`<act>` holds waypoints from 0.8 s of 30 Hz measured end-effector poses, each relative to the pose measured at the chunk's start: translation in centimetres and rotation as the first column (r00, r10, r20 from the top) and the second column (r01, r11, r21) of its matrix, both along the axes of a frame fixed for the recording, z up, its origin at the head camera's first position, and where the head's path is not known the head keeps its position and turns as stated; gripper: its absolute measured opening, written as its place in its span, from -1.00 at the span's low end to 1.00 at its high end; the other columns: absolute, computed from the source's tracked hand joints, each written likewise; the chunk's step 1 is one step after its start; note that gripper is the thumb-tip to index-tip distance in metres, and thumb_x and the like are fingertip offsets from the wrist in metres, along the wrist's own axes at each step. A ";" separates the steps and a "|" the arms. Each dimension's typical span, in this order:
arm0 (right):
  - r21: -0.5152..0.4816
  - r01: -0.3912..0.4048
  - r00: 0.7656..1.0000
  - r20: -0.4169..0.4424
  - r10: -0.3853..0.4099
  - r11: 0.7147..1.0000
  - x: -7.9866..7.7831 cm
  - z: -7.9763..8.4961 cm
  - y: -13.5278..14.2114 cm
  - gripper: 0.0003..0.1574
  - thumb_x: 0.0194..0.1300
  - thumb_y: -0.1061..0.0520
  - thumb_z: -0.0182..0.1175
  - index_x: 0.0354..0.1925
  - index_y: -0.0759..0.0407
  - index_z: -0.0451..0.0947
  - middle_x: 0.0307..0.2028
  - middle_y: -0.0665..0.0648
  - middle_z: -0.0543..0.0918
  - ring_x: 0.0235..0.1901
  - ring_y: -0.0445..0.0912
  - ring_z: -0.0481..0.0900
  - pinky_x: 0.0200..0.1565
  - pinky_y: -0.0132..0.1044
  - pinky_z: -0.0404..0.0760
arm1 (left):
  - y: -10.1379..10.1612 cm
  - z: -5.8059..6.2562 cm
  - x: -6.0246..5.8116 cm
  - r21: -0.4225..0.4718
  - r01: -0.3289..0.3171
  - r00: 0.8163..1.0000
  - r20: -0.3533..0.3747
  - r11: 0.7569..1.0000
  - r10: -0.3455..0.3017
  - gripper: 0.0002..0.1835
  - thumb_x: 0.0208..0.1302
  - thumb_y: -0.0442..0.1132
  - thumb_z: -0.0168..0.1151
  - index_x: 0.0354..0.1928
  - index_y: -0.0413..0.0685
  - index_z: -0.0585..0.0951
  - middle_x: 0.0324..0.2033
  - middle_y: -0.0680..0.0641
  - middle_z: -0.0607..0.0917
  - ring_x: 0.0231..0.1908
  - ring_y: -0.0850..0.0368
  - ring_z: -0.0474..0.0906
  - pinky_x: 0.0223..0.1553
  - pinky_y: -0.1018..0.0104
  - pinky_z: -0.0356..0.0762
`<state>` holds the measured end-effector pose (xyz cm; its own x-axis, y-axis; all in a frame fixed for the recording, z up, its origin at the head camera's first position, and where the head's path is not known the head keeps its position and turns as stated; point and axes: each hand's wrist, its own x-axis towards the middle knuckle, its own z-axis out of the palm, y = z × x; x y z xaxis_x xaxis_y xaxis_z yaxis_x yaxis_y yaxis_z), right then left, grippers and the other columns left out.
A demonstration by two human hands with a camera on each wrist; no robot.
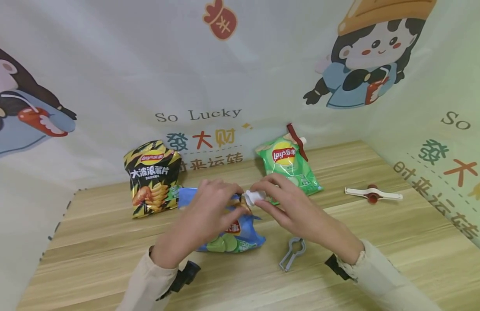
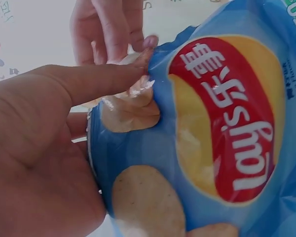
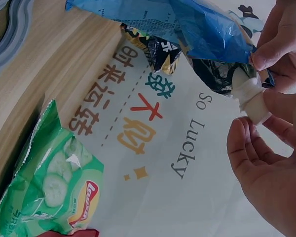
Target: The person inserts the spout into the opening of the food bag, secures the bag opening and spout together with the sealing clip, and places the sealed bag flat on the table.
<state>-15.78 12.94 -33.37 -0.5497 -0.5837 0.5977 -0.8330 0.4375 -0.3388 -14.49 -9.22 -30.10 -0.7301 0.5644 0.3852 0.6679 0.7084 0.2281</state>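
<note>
A blue Lay's chip bag (image 1: 245,237) is tilted at the middle of the table. My left hand (image 1: 214,201) pinches its top corner, the thumb lying across the printed front in the left wrist view. With thumb and fingers, my right hand (image 1: 290,209) holds a white plastic pour spout (image 3: 254,101) at the open mouth of the blue bag (image 3: 212,42). Whether the spout's base sits inside the mouth or just against it, I cannot tell. Below the right hand, a grey bag clip (image 1: 292,254) with a round middle lies apart on the table.
Behind on the left, a black Lay's bag (image 1: 152,179) leans near the patterned wall cloth. A green Lay's bag (image 1: 286,160) at the back right carries a dark red clip (image 1: 298,142) across its top corner. A white and red clip (image 1: 373,194) lies on the right.
</note>
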 end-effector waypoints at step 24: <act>-0.115 -0.141 0.983 0.105 0.153 0.983 -0.2 -0.4 -0.4 -0.69 0.31 0.31 0.29 0.03 0.21 0.59 -0.07 0.04 0.66 -0.20 -0.20 0.60 -0.20 -0.40 0.63 | -0.8 0.5 0.5 0.036 0.067 0.997 0.031 0.997 -0.068 -0.90 0.36 -0.26 0.18 -0.27 -0.03 0.44 -0.63 0.14 0.43 -0.65 0.29 0.31 -0.64 0.42 0.30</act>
